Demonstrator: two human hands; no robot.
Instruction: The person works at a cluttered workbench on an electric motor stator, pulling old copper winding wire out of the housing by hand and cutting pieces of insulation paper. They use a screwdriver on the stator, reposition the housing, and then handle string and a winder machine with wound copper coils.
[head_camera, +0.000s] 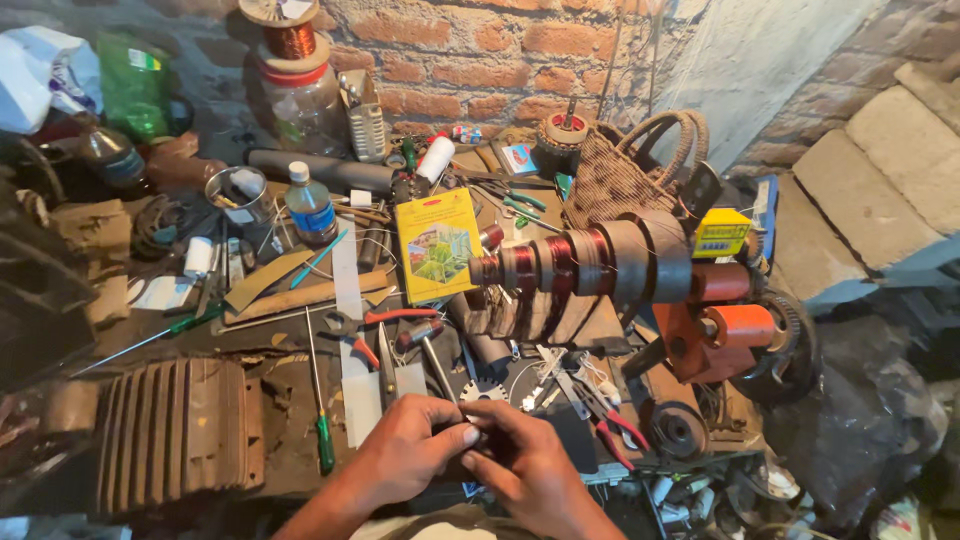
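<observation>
Head view: both hands meet at the near edge of the surface (300, 470), low in the middle of the picture. The left hand (405, 450) comes in from the lower left, its fingers curled and its thumb pressed forward toward the other hand. The right hand (525, 465) comes in from the lower right, likewise curled, fingertips touching those of the left. Between them sits a small dark piece (470, 440), pinched from both sides; it is mostly covered, so what it is and which way its long axis runs cannot be told. Both hands are closed on it, neither nearer than the other, and it lies right at the fingertips rather than apart from them.

Just beyond the hands, a green-handled screwdriver (322, 420) lies with its shaft pointing away toward the far edge, left of the left hand. A finned grey motor housing (175, 430) stands at the near left corner. Red-handled pliers (612, 425) lie just right of the right hand. Further back toward the middle, a winding machine with copper coils (590, 262) runs left to right, its orange body at the right edge. A yellow box (436, 245) lies near the centre, a plastic bottle (310, 205) stands left of it, and a woven basket (635, 170) stands against the brick wall (450, 60) at the far edge.
</observation>
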